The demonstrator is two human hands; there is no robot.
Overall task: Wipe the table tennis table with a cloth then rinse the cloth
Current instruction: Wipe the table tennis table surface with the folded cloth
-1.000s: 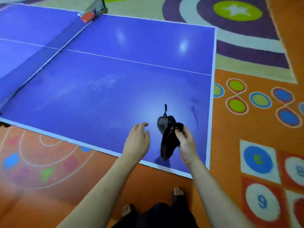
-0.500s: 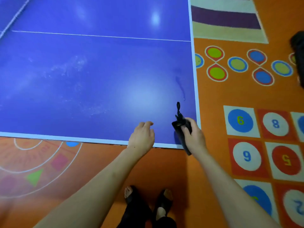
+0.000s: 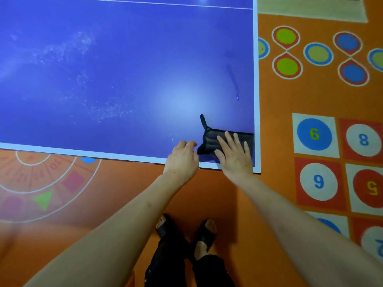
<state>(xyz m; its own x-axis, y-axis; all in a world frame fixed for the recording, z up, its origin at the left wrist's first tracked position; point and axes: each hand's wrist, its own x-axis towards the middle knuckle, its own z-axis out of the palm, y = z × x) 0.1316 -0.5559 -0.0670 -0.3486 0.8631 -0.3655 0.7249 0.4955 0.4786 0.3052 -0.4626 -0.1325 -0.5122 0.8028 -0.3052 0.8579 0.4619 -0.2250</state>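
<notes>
The blue table tennis table (image 3: 124,79) fills the upper left, its white-edged near right corner just ahead of me. A black cloth (image 3: 209,137) with a small loop lies flat on that corner. My right hand (image 3: 234,156) presses down on the cloth with the fingers spread flat. My left hand (image 3: 182,160) rests on the table's near edge just left of the cloth, fingers loosely curled, holding nothing. Pale dusty smears (image 3: 68,48) and a dark wet streak (image 3: 233,79) mark the table top.
An orange play mat (image 3: 290,96) with coloured circles and numbered squares covers the floor right of the table and under me. My feet in black sandals (image 3: 186,230) stand just before the table's edge.
My right hand held the cloth bunched above the corner; now the cloth lies spread flat on the table under my open palm. The view has tilted down and closer to the corner.
</notes>
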